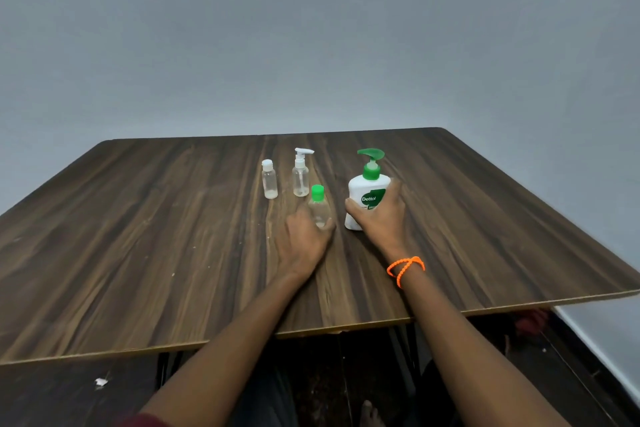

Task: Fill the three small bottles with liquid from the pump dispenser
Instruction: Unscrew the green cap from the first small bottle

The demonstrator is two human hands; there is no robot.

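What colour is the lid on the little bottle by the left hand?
Bright green cap, clearest in the head view.

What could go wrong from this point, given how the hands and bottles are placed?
1. The green-capped bottle still has its cap on; the left hand holds it near its base, so uncapping one-handed could tip it.
2. The right hand grips the Dettol dispenser low on its body; pressing the pump may rock it toward the small bottles.
3. The narrow necks of the white-capped bottle and the small pump bottle may cause spills on the table.
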